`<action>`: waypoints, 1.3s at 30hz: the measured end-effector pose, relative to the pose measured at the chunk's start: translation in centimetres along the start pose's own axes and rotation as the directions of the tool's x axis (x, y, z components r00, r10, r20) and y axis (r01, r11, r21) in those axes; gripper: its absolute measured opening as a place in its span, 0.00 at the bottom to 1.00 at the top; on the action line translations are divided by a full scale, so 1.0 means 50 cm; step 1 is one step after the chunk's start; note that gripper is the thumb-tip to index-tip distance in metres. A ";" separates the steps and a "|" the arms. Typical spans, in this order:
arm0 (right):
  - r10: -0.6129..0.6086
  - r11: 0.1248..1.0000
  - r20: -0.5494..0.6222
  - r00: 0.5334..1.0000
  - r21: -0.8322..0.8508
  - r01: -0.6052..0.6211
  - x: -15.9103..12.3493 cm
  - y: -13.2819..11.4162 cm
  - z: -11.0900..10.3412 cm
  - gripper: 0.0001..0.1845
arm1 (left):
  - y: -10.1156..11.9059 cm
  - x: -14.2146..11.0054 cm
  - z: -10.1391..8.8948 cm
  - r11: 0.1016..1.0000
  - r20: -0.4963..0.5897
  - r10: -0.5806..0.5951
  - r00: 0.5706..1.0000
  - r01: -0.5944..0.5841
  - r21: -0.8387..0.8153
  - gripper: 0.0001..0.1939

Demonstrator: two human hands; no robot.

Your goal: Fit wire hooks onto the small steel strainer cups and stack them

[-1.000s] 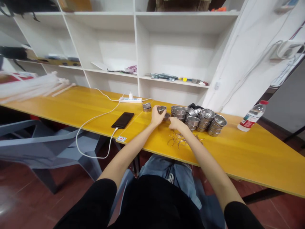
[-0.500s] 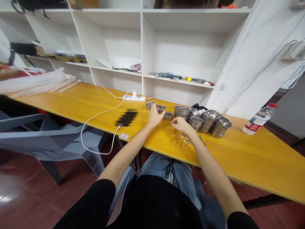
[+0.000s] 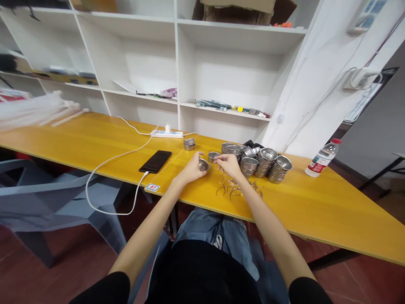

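Note:
My left hand (image 3: 191, 169) is closed around the side of a small perforated metal strainer cup (image 3: 204, 165), its open top facing up. My right hand (image 3: 229, 165) has its fingertips pinched together on what looks like a thin wire piece, mostly hidden. Just behind those fingertips stands another strainer cup (image 3: 213, 156) on the table. Curved wire handles (image 3: 236, 188) lie in a loose pile under my right wrist. Stacked strainer cups (image 3: 265, 161) crowd the table to the right of my right hand. A short stack of two cups (image 3: 189, 144) stands behind my left hand.
On the yellow table (image 3: 319, 207) a black phone (image 3: 155, 161) lies at left with a white cable hanging over the edge. A power strip (image 3: 167, 134) sits at the back. A plastic bottle (image 3: 323, 158) stands at right. White shelves (image 3: 177, 63) rise behind the table.
My left hand has drawn the cup nearer to me, away from the two-cup stack. My right hand has come closer to the left one. The view has shifted slightly right.

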State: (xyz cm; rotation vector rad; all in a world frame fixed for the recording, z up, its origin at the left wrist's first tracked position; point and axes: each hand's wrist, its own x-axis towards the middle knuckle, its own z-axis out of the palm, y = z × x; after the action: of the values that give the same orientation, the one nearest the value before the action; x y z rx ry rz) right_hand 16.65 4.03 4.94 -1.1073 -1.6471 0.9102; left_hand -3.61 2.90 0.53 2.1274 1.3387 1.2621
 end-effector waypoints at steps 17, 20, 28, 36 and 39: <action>-0.061 0.953 -0.026 0.998 0.296 0.066 0.004 0.002 0.006 0.23 | 0.049 -0.017 0.010 0.988 0.053 0.033 0.998 -0.040 0.150 0.47; -0.062 0.938 -0.002 0.998 0.342 0.059 0.004 0.006 0.008 0.22 | 0.052 -0.018 0.004 0.973 0.038 0.030 0.999 -0.037 0.226 0.46; 0.026 0.947 0.074 0.997 0.319 -0.048 0.003 0.018 0.009 0.25 | 0.060 -0.009 0.009 0.964 0.053 0.084 0.995 -0.094 0.249 0.49; -0.029 0.967 0.136 0.990 0.256 -0.007 -0.002 0.024 0.017 0.25 | 0.048 -0.002 0.015 0.994 0.065 0.070 0.995 -0.075 0.074 0.49; -0.046 0.972 0.122 0.991 0.234 0.016 -0.002 0.027 0.019 0.24 | 0.037 -0.002 0.021 0.997 0.089 0.071 0.994 -0.072 0.013 0.46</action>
State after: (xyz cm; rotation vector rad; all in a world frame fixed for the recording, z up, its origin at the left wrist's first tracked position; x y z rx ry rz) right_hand 16.12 4.29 3.40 -0.8763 -1.6058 1.1415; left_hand -1.74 2.04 1.13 2.2334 1.2509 1.1727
